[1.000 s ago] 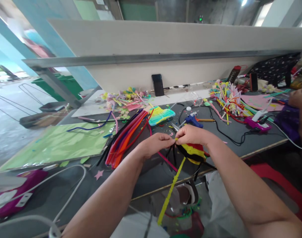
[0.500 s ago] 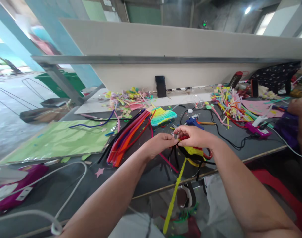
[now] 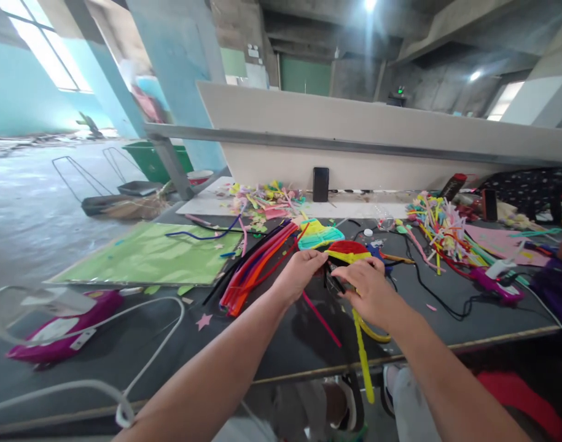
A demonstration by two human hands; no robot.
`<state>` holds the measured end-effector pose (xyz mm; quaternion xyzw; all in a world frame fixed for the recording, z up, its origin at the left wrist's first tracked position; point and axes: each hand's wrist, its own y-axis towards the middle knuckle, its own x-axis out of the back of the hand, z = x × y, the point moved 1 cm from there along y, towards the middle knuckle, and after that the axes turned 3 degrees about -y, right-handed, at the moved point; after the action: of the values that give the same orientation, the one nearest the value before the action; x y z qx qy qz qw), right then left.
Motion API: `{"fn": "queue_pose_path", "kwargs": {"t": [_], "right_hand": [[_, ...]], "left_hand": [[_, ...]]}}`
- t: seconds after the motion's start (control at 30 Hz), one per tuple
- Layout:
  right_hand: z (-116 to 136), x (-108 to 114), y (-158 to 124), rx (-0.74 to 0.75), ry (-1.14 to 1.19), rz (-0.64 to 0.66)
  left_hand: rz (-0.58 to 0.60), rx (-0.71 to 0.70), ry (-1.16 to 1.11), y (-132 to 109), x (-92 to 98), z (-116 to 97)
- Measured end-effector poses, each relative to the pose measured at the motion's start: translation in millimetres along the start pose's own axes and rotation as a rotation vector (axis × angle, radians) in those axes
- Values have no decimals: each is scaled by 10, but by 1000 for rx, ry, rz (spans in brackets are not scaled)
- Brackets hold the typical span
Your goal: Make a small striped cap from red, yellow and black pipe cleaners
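Note:
Between my hands is a fuzzy pipe-cleaner piece (image 3: 349, 248) with a red top, a yellow band and black below. My left hand (image 3: 303, 270) pinches its left end between thumb and fingers. Curled around the black strands at its underside, my right hand (image 3: 366, 283) has its fingers closed. A yellow pipe cleaner (image 3: 364, 362) dangles beneath the right hand past the table edge. Just behind the piece lies a yellow and turquoise pipe-cleaner shape (image 3: 320, 234). A blue glue gun (image 3: 381, 253) is partly hidden behind the right hand.
Bundled pipe cleaners (image 3: 257, 270) lie left of my hands beside a green sheet (image 3: 142, 255). A phone (image 3: 320, 184) leans against the back board. Purple power strips (image 3: 73, 328) with cords sit at both sides. Coloured scraps (image 3: 430, 227) are piled at right.
The piece has turned so its red and yellow face shows above my hands. My right hand has shifted from its top to the underside. The camera view has tilted up and turned left.

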<state>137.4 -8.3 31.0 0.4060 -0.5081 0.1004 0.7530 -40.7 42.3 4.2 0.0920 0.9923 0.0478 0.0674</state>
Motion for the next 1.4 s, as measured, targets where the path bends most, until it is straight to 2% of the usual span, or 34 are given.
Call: {"fn": "queue_pose_path", "kwargs": {"t": [0.17,0.3,0.4,0.7,0.93,1.0,1.13,1.2,1.3,1.4], "right_hand": [[-13,-34,22,14,-68,-207],[-78,14,12,-79,-131,-341],[-115,59,21,-151,-153,-400],[-152,81,107,-167,-156,-307],[-210,168,113,-244,-169,-279],[-156,152,121,-220,-152,-282],[-30,97,150,-124,-100,-267],[-46,133,153,-111,-42,-239],[-225,292,116,-204,106,-257],[-451,430,49,-450,200,-310]], "left_hand": [[127,53,-143,-65,-77,-47],[120,58,-184,-94,-129,-87],[137,63,-101,-110,-184,-79],[289,-6,218,-179,-309,-11],[298,-57,266,-210,-309,-81],[272,-53,302,-202,-325,-66],[194,-192,464,-194,-343,-32],[176,-208,472,-192,-324,-33],[104,-164,436,-183,-264,-65],[67,-171,425,-178,-231,-102]]}}
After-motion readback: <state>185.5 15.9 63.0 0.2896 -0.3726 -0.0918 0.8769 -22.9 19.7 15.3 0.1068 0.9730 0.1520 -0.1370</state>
